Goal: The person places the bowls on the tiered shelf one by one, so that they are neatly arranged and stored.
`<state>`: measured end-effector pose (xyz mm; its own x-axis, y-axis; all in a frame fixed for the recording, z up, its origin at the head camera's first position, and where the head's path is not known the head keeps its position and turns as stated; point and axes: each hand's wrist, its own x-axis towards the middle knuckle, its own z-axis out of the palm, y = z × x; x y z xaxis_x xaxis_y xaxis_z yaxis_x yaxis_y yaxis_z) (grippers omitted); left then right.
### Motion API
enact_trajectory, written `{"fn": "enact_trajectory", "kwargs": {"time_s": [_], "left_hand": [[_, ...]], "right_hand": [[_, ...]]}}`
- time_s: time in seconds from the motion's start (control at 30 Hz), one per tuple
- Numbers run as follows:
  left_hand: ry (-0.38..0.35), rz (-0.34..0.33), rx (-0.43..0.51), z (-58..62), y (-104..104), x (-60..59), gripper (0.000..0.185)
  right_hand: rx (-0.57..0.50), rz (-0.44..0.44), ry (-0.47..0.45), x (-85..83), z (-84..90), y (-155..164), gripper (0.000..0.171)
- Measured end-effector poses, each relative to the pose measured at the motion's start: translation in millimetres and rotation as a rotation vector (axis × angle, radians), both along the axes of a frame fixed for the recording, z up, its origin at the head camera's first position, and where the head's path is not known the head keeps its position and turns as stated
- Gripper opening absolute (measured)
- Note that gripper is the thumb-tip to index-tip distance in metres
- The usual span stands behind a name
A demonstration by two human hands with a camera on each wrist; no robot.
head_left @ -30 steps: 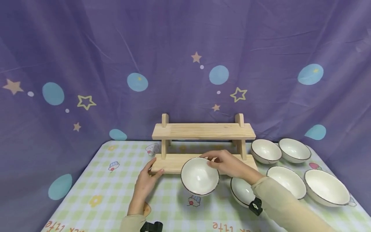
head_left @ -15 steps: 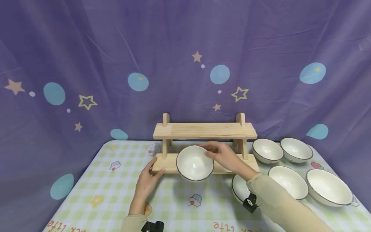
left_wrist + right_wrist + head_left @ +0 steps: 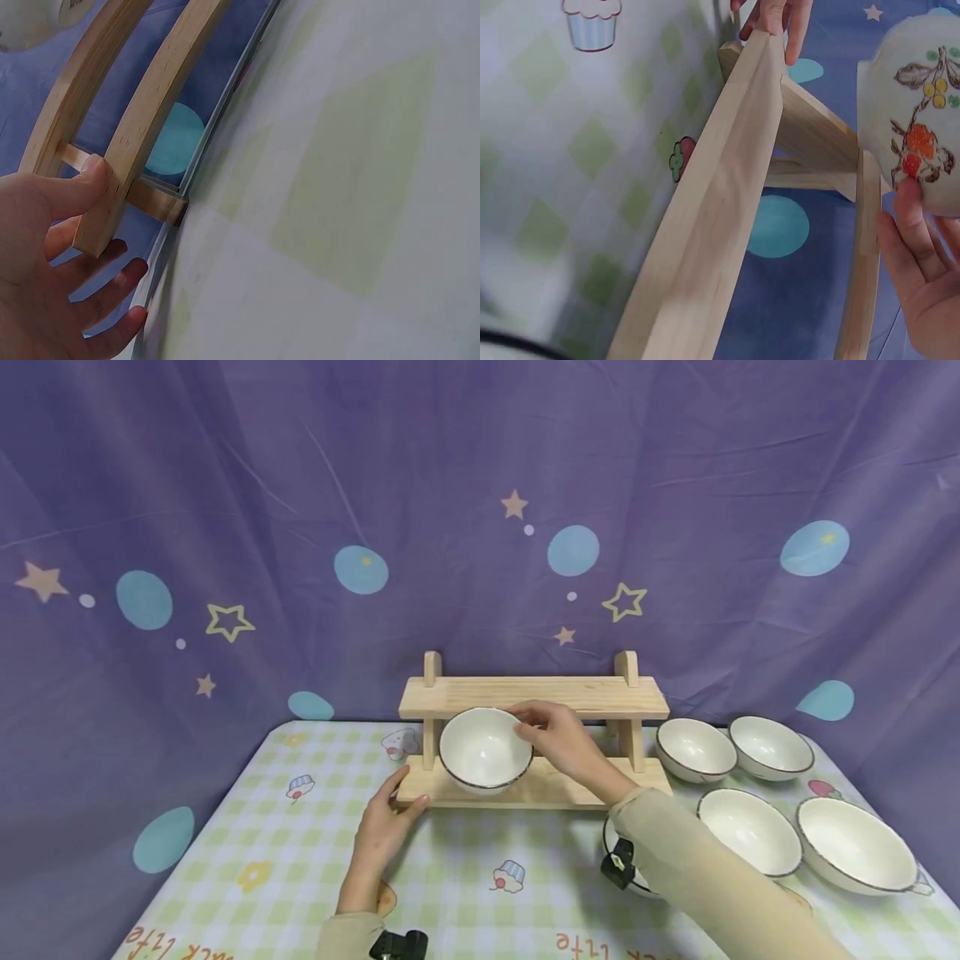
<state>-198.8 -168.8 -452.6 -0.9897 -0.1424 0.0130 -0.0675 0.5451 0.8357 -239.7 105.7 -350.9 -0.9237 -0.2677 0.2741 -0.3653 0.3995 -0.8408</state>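
A white bowl with a dark rim is tilted toward me, just over the left part of the lower shelf of a two-tier wooden rack. My right hand grips the bowl by its right rim. The right wrist view shows a fruit pattern on the bowl's outside, above the rack. My left hand lies on the table with straight fingers at the lower shelf's left end. In the left wrist view its thumb presses on that board end.
Four more white bowls sit right of the rack. Another bowl is mostly hidden under my right sleeve. The checked tablecloth ends at a purple starred backdrop.
My right hand has carried the bowl up and away from me, from above the table in front of the rack to over the lower shelf. The left hand has stayed put.
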Motion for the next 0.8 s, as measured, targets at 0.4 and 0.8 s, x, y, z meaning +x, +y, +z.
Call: {"fn": "enact_trajectory", "kwargs": {"time_s": [0.4, 0.8], "left_hand": [[0.005, -0.006, 0.004, -0.3, 0.1, -0.9, 0.071], [0.022, -0.016, 0.003, -1.1, -0.1, 0.1, 0.07]], "right_hand": [[-0.097, -0.118, -0.029, -14.9, 11.6, -20.3, 0.03], [-0.174, -0.198, -0.058, -36.6, 25.0, -36.7, 0.029]]}}
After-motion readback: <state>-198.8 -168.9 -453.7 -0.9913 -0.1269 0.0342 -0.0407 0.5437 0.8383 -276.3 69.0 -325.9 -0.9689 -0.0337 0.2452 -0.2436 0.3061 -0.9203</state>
